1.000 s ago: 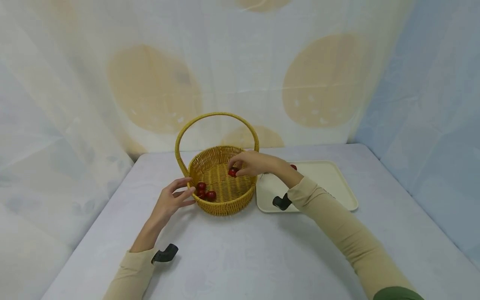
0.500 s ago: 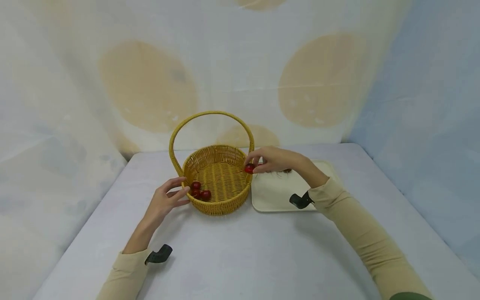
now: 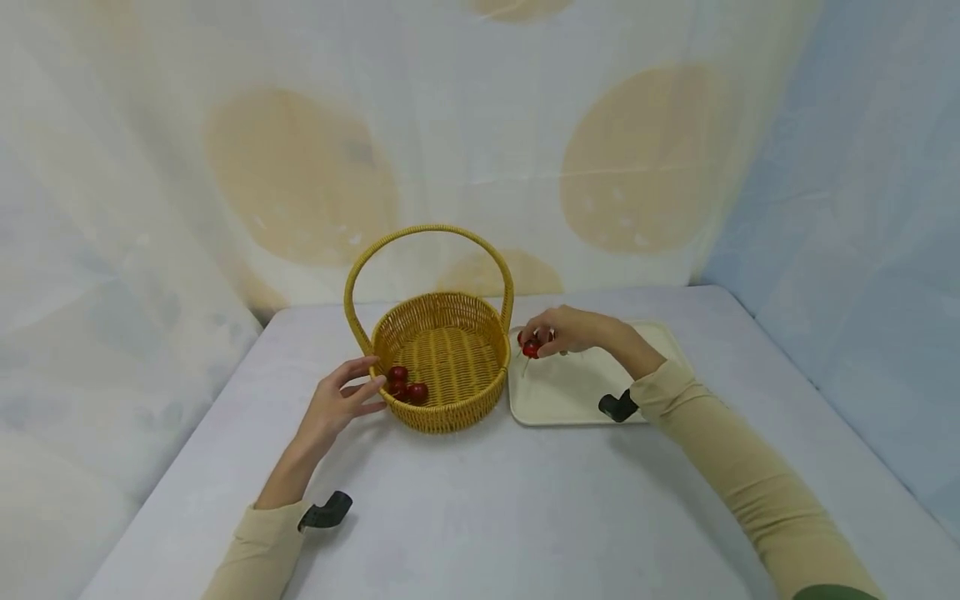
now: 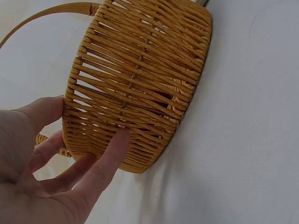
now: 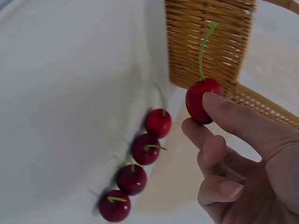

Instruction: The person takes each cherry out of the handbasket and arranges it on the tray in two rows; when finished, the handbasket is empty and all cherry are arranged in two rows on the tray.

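My right hand [image 3: 566, 327] pinches a dark red cherry [image 5: 202, 100] with a green stem between thumb and fingertips, over the left part of the cream tray [image 3: 562, 396]. Several more cherries [image 5: 132, 179] lie in a row along the tray's edge in the right wrist view; in the head view the hand mostly hides them. My left hand [image 3: 341, 400] touches the left side of a yellow wicker basket [image 3: 450, 417], thumb at the rim and fingertips against the woven wall. Three cherries [image 3: 417, 393] sit together inside the basket, near its left front wall.
A tall arched handle [image 3: 431, 227] rises over the basket. Tray and basket stand side by side on a white-covered table [image 3: 480, 508], with pale patterned curtains [image 3: 480, 125] behind and at both sides. Each wrist carries a black camera mount [image 3: 326, 510].
My right hand has moved right, from over the basket to over the tray, with the cherry still pinched. The left hand stays at the basket's side. The head view shifts slightly.
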Demonstrator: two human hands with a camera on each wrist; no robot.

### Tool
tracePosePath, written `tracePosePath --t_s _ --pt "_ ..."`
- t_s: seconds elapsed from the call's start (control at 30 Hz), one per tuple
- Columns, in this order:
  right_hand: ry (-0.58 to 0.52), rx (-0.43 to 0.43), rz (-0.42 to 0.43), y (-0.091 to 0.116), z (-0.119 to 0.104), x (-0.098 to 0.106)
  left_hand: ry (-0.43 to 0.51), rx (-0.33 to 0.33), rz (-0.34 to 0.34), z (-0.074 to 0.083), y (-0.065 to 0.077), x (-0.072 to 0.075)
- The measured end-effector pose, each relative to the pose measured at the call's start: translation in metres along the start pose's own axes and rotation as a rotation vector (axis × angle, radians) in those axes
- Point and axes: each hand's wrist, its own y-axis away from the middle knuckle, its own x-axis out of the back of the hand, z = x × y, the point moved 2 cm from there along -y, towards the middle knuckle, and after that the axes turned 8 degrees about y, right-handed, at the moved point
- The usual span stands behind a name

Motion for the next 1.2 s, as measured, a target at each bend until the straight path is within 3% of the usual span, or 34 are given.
tracePosePath --t_s 0.57,0.9,1.2 --pt "0.024 -0.047 -0.056 -0.024 0.007 -0.023 0.005 -0.007 -0.001 -0.002 0.004 -0.001" --pt "0.077 -0.06 -0.024 -0.031 0.01 -0.032 0.017 -0.003 -0.003 -0.001 0.004 -0.001" --pt "0.153 -0.014 0.025 -0.026 0.005 -0.023 0.016 -0.014 -0.001 0.0 0.002 -0.001"
